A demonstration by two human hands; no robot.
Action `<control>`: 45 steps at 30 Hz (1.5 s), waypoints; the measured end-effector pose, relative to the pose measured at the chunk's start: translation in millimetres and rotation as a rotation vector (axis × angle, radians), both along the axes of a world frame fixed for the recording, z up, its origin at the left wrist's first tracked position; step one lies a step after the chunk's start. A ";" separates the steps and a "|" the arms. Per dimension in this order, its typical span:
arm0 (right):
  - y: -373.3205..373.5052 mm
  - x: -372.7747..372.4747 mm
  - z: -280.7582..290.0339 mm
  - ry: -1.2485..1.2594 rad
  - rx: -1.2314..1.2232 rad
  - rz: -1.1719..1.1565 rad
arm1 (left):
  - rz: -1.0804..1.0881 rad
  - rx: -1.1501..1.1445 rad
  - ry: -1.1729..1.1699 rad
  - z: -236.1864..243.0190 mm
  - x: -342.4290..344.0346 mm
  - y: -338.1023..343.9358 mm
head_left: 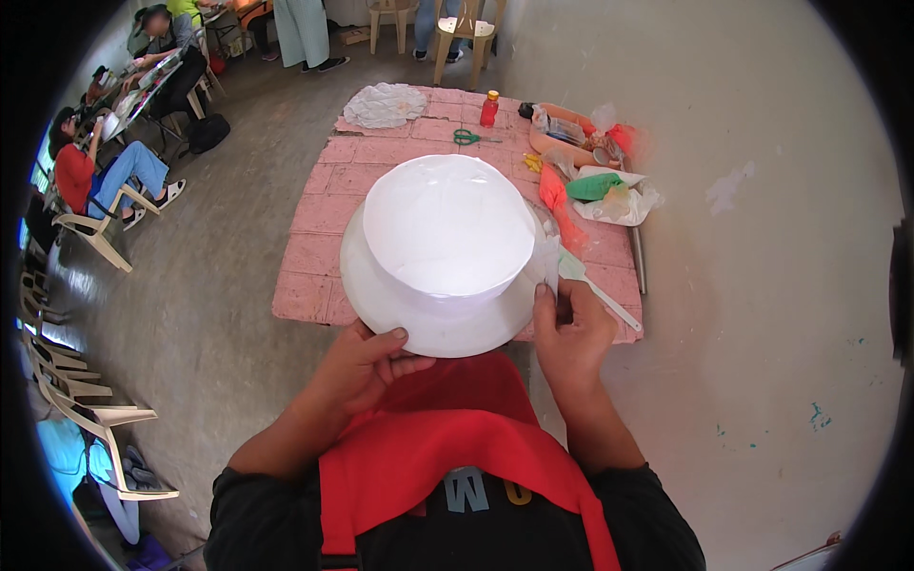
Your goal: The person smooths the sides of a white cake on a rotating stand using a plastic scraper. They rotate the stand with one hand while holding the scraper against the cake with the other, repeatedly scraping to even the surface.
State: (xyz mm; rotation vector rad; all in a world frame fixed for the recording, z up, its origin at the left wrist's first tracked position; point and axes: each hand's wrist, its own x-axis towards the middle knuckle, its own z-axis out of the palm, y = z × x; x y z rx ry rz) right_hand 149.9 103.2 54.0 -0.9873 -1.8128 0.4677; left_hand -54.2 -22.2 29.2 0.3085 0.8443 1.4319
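A round white cake (pixel 449 224) with a smooth, bright top stands on a white cake turntable (pixel 419 328) in front of me. My left hand (pixel 367 360) grips the turntable's near left rim, thumb on top and fingers curled beneath. My right hand (pixel 576 324) pinches a flat translucent scraper (pixel 546 265), held upright along the cake's right side. Whether its edge touches the cake I cannot tell. Just beyond my right hand lies a white-bladed spatula (pixel 600 290) with a long pale handle.
The pink brick-patterned table (pixel 309 238) holds crumpled white paper (pixel 384 105), green-handled scissors (pixel 466 137), a small red bottle (pixel 489 109), an orange tray (pixel 562 147) and piping bags (pixel 595 187). A pale wall (pixel 762 238) runs along the right. People and plastic chairs are at the left and back.
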 end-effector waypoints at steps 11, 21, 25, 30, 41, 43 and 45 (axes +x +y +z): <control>-1.2 5.1 -4.7 -0.021 0.037 -0.010 | -0.019 -0.015 0.005 -0.8 5.7 0.6; -6.8 7.7 -5.6 -0.030 0.014 -0.004 | -0.025 -0.045 -0.027 -8.1 3.0 -0.5; -9.2 9.1 -5.7 -0.065 0.032 -0.007 | -0.026 -0.061 -0.030 -6.5 3.0 -0.5; -10.2 14.2 -2.6 -0.106 0.096 -0.059 | -0.025 -0.086 0.010 -7.1 3.7 -1.3; 21.5 6.6 4.7 -0.021 0.042 -0.089 | 0.161 -0.038 0.027 -0.2 -8.7 0.3; 23.8 4.2 8.1 -0.039 0.026 -0.077 | 0.137 -0.041 0.042 -0.7 -7.1 0.0; 24.5 2.1 10.7 -0.038 0.009 -0.060 | 0.117 -0.037 0.054 -2.8 -5.8 -0.9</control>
